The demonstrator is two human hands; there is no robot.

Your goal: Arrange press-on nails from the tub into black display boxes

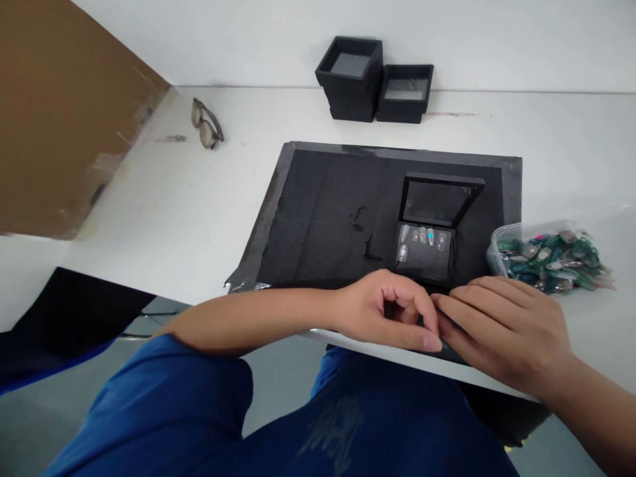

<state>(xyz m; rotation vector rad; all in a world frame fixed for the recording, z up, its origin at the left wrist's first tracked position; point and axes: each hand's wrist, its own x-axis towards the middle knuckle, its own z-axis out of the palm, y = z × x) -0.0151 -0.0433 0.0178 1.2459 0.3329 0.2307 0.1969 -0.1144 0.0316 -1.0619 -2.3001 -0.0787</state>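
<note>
A small black case (427, 248) stands open on a black mat (322, 218), its clear lid tilted up. Several decorated fake nails lie in its tray. Just in front of it, at the table's near edge, my left hand (390, 311) is curled with thumb and fingers pinched together. My right hand (501, 328) lies beside it, fingers pressed together and touching the left fingertips. What they pinch between them is hidden.
A clear tub (497, 242) heaped with green-packed nails sits right of the mat. Two black boxes (372, 79) stand at the back wall. Glasses (206, 122) lie at the back left, near a brown board (64, 112). My blue-clad legs are below the table's edge.
</note>
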